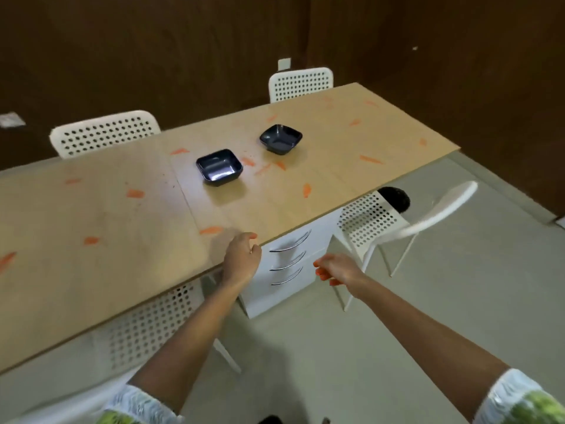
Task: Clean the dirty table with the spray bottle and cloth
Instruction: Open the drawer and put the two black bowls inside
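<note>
The long wooden table (91, 246) runs from the lower left toward the upper right and is dirty with many orange smears (135, 193) scattered over its top, along with fine dark specks near its middle. No spray bottle or cloth can be seen from the head camera. Two dark square bowls stand on the table: the nearer bowl (219, 167) sits around the middle of the table, and the farther bowl (281, 139) sits beyond it toward the table's far end, the two apart from each other with orange smears between them. The left hand (242, 258) is at the table's near edge, fingers loosely curled and holding nothing; whether it touches the edge cannot be told. The right hand (337, 269) hangs in the air off the table's near side, over the floor (458, 301), its fingers also loosely curled around nothing, the nails orange. Under the table, just past the left hand, stands a white drawer unit (290, 270) with three curved metal handles. White chairs with perforated backs ring the table: two chairs (104, 136) on its far side, one chair (397, 221) at its near side toward the far end, and one chair (146, 325) tucked under its near edge. A dark round thing (396, 198) lies on the floor below the table's far end. Dark brown wall (153, 50) stands behind the table.
</note>
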